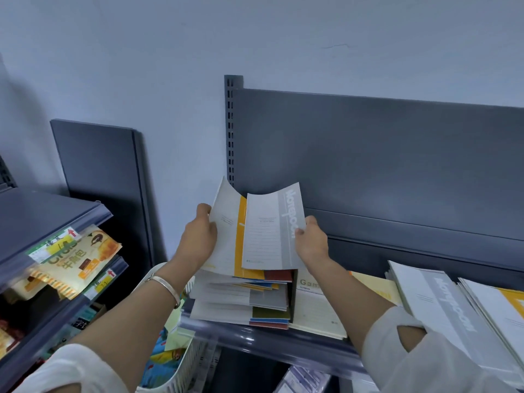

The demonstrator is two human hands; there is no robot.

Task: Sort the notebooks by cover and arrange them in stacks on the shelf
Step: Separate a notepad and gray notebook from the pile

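Pinching the grey-striped notebook [272,228] in your right hand [310,242] and the yellow-striped notebook [226,236] in your left hand [198,236], you hold both just above the unsorted pile [241,302]. Right of your grip, a grey stack [442,304] and a yellow stack [499,307] already lie on the shelf [269,340]; much remains.

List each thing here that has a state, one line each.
left hand: grips the yellow-striped notebook by its left edge.
right hand: pinches the grey-striped notebook by its right edge.
yellow-striped notebook: lifted, bowed, behind the grey one.
grey-striped notebook: lifted, bowed, in front.
mixed pile: unsorted, flat on the shelf.
grey stack: flat, further right.
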